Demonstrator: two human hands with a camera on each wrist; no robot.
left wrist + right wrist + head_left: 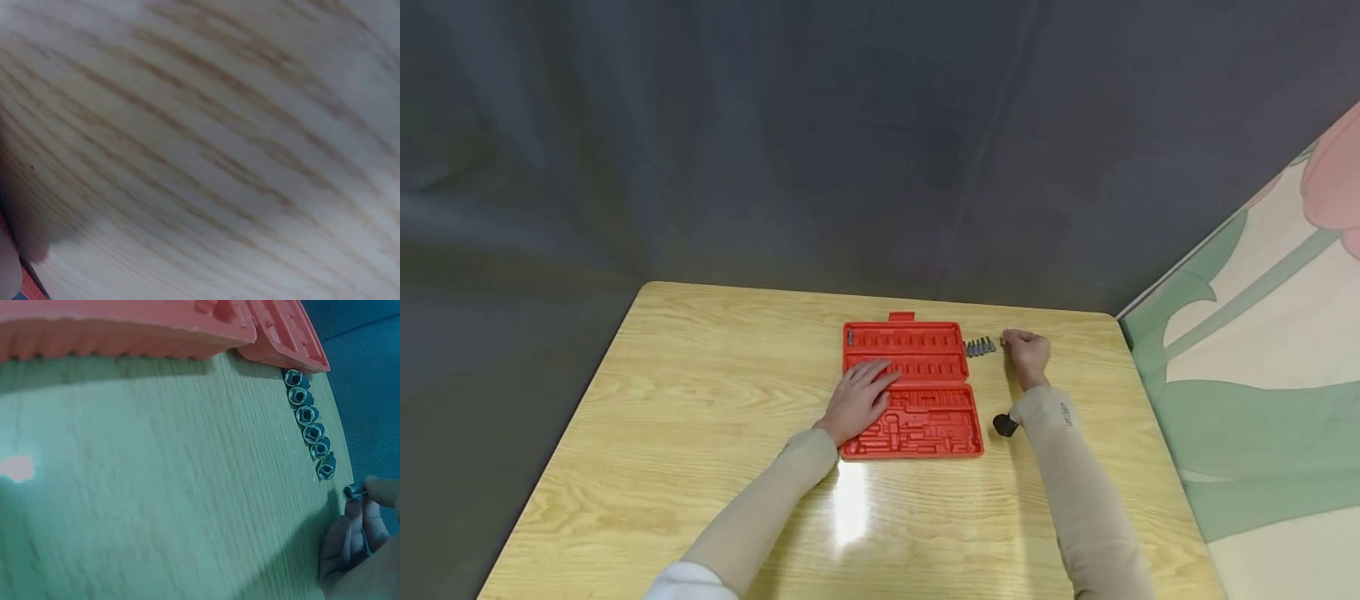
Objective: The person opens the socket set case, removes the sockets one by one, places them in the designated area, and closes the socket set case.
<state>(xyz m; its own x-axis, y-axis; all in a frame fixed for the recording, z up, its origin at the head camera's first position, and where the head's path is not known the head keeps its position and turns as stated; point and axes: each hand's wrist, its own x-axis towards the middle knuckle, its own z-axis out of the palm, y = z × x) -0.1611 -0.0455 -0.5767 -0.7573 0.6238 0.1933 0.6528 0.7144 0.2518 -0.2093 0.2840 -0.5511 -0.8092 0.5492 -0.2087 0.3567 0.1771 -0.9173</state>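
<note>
An open red tool case point(925, 386) with moulded slots lies on the table. My left hand point(859, 398) rests over its left side, fingers spread; in the left wrist view only blurred fingers point(7, 275) show at the lower left edge. One small metal socket point(850, 337) sits in the case's upper left slot. To the right of the case, several metal sockets point(312, 433) lie in a row. Just past the row's end, my right hand point(1028, 353) pinches another socket point(352, 491) between thumb and finger, close to the tabletop.
The wooden table point(700, 383) extends around the case. A round black object point(1004, 425) shows beside the right sleeve. Behind the table hangs a dark curtain point(850, 150); at the right is a flower-patterned cloth point(1262, 433).
</note>
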